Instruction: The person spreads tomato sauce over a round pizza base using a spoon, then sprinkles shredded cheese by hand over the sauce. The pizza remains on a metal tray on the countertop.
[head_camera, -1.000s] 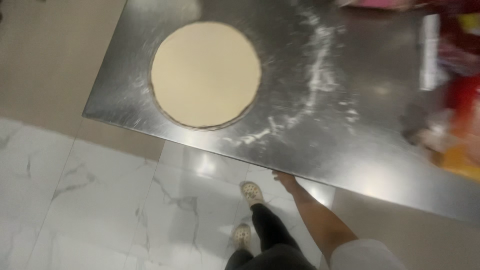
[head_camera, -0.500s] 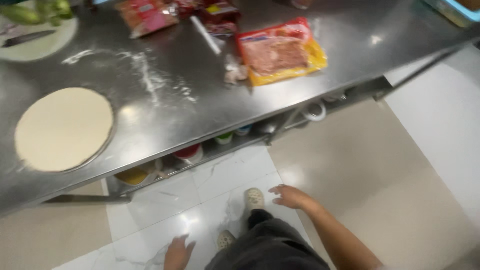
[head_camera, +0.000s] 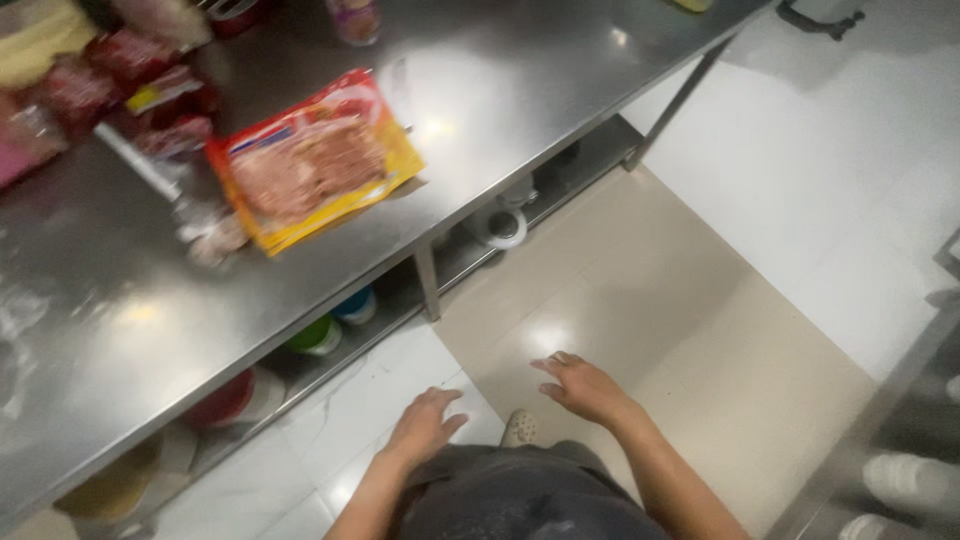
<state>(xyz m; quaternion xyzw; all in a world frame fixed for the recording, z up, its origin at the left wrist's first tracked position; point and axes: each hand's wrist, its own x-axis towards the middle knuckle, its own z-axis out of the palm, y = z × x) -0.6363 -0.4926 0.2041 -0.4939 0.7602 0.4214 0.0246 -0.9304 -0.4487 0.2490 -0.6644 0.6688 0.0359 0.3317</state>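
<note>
Hovering: both hands empty, low in front of the person, over the floor, touching nothing
Left hand (head_camera: 425, 425): palm down, fingers loosely spread, open, nothing held
Right hand (head_camera: 585, 388): palm down, fingers extended toward the table, open, nothing held
Nearest thing: steel table (head_camera: 520, 90), its front edge above and ahead of both hands, well apart from them
Meat packet (head_camera: 315, 160): flat on the tabletop near the front edge, yellow and red wrapper with a clear window, sliced pink meat inside
Packet axis: long axis runs diagonally, lower left to upper right in the head view, roughly along the table edge
Red packets (head_camera: 130, 80): cluster at the far left of the tabletop, blurred, contents cannot be told
Lower shelf: green bowl (head_camera: 312, 335) and red bowl (head_camera: 222, 402) under the tabletop, contents hidden
White roll (head_camera: 503, 225): on the lower shelf just right of the table leg
Shoe (head_camera: 518, 428): between the two hands, on the pale tile
</note>
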